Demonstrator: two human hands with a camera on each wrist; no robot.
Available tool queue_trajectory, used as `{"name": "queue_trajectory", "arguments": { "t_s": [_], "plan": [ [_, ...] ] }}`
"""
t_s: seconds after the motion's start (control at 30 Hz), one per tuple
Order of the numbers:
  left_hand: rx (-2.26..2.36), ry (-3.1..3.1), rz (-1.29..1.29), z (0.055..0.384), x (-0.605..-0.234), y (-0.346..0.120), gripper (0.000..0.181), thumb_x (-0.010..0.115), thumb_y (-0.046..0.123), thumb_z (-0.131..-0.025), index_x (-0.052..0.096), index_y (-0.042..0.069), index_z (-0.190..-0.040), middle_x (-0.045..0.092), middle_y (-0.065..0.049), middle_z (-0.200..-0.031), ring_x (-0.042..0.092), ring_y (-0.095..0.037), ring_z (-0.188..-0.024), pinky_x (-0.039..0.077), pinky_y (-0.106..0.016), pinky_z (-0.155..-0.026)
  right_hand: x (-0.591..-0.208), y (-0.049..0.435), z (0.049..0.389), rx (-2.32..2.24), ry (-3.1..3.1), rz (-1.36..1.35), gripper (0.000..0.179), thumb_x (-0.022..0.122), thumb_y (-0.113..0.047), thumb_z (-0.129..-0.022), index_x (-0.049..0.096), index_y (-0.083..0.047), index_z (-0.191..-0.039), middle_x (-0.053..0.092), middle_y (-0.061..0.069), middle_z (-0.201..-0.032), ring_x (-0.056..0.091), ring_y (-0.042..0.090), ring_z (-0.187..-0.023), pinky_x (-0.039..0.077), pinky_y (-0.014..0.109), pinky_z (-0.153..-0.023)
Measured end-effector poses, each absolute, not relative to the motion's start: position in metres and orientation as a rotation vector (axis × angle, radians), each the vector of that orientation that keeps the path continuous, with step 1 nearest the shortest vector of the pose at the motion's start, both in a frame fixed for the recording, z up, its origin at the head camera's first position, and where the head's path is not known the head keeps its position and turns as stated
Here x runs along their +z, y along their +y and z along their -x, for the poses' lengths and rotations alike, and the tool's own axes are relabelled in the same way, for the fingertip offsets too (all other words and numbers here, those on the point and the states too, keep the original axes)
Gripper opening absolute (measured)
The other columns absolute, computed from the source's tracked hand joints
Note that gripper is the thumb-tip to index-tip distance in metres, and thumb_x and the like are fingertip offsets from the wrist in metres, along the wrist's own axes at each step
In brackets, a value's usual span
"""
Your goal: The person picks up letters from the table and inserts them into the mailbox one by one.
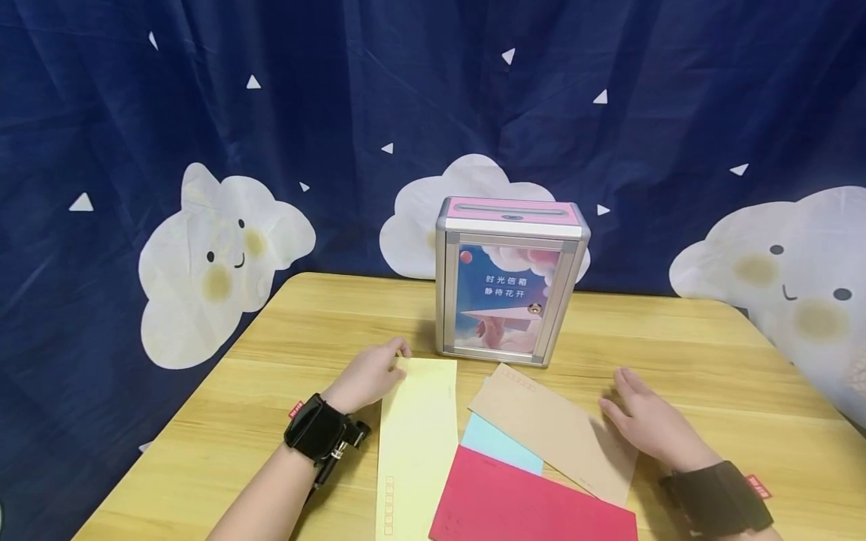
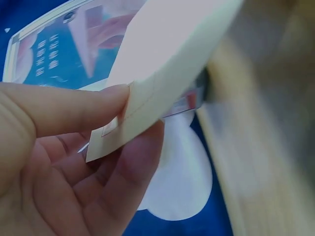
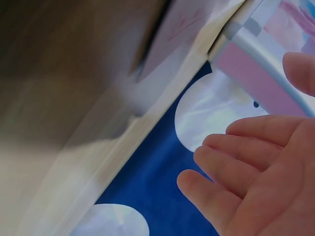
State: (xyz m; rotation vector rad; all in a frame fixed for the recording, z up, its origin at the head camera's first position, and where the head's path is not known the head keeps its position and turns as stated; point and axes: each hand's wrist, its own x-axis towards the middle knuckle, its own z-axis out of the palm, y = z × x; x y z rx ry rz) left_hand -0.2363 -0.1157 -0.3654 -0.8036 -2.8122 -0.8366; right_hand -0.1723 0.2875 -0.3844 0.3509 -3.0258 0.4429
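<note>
A pale yellow envelope (image 1: 418,443) lies lengthwise on the table, and my left hand (image 1: 368,376) pinches its far left corner. The left wrist view shows the thumb on one face of the envelope (image 2: 162,64) and fingers behind it. To its right, a brown envelope (image 1: 555,428) overlaps a light blue envelope (image 1: 501,443). A red envelope (image 1: 528,503) covers the near part of the blue one. My right hand (image 1: 652,421) is beside the brown envelope's right end, holding nothing, its fingers loosely extended in the right wrist view.
Behind the envelopes stands a silver-framed letter box (image 1: 510,282) with a pink top and a slot (image 1: 510,210) in it. The wooden table (image 1: 325,315) reaches back to a dark blue curtain (image 1: 433,90) with smiling clouds. Each wrist wears a black strap.
</note>
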Motion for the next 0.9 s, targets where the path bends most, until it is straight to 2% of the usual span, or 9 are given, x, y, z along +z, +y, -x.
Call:
{"name": "queue_trajectory", "arguments": {
  "t_s": [0.17, 0.6, 0.73, 0.9],
  "plan": [
    [-0.857, -2.789, 0.768, 0.234, -0.353, -0.119, 0.019, 0.061, 0.004, -0.085, 0.054, 0.007, -0.102, 0.027, 0.006, -0.055, 0.030, -0.008, -0.046, 0.031, -0.026, -0.047, -0.382, 0.282, 0.169, 0.443, -3.003, -0.369, 0.067, 0.048, -0.032, -0.095, 0.030, 0.023, -0.129, 0.026, 0.043, -0.135, 0.028, 0.054, -0.121, 0.028, 0.065, -0.096],
    [-0.844, -2.567, 0.757, 0.222, -0.324, -0.119, 0.021, 0.063, 0.006, -0.084, 0.061, 0.009, -0.104, 0.032, 0.007, -0.052, 0.028, -0.007, -0.044, 0.031, -0.027, -0.045, -0.368, 0.258, 0.163, 0.507, -2.938, -0.460, 0.065, 0.050, -0.032, -0.095, 0.033, 0.018, -0.131, 0.030, 0.038, -0.137, 0.030, 0.050, -0.123, 0.030, 0.062, -0.097],
    [-0.853, -2.501, 0.753, 0.215, -0.315, -0.116, 0.020, 0.065, 0.007, -0.083, 0.063, 0.010, -0.104, 0.040, 0.005, -0.055, 0.034, -0.010, -0.047, 0.035, -0.029, -0.046, -0.363, 0.249, 0.160, 0.554, -2.909, -0.520, 0.064, 0.050, -0.033, -0.095, 0.034, 0.016, -0.132, 0.032, 0.036, -0.138, 0.032, 0.049, -0.123, 0.031, 0.062, -0.096],
    [-0.866, -2.439, 0.754, 0.207, -0.303, -0.113, 0.019, 0.066, 0.008, -0.084, 0.064, 0.012, -0.103, 0.059, 0.001, -0.072, 0.046, -0.011, -0.057, 0.044, -0.030, -0.054, -0.358, 0.238, 0.156, 0.603, -2.877, -0.575, 0.062, 0.051, -0.031, -0.095, 0.035, 0.014, -0.133, 0.033, 0.034, -0.138, 0.033, 0.047, -0.124, 0.034, 0.060, -0.096]
  ]
}}
